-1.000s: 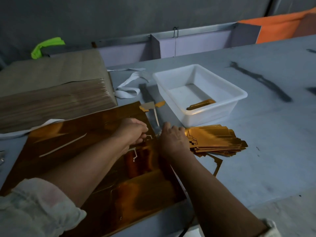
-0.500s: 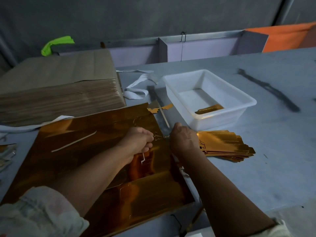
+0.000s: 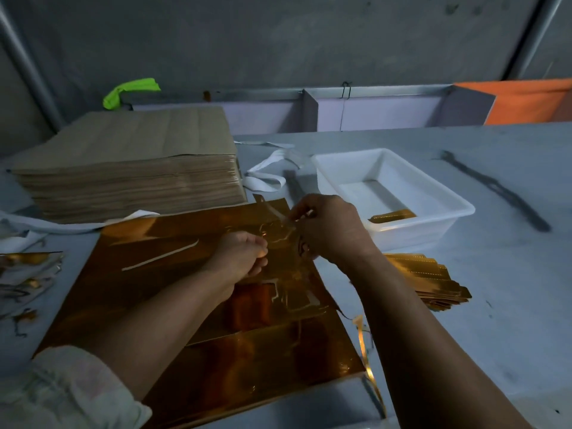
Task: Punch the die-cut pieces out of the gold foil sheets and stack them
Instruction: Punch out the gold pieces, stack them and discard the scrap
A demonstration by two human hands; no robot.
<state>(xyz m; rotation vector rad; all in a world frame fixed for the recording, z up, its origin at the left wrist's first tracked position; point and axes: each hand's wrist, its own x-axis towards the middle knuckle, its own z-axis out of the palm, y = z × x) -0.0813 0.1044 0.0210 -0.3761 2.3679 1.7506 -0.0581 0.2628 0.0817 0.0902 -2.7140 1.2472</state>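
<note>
A large gold foil sheet (image 3: 173,292) lies flat in front of me on the grey table (image 3: 464,320), with die-cut lines showing near its right half. My left hand (image 3: 241,258) is curled into a fist, pressing down on the sheet near its far right part. My right hand (image 3: 328,227) hovers just beyond it and pinches a thin strip of foil lifted off the sheet's far right corner. A stack of punched gold pieces (image 3: 427,280) lies to the right, partly hidden by my right forearm.
A white plastic tub (image 3: 433,230) holding one gold piece (image 3: 393,215) stands behind the stack. A tall pile of brown sheets (image 3: 130,168) fills the far left. Foil scraps (image 3: 24,274) lie at the left edge, white straps (image 3: 269,178) between pile and tub.
My right hand has lifted off the sheet's right edge and moved away from me, pulling a foil strip up. My left fist stays pressed on the sheet. The camera has shifted.
</note>
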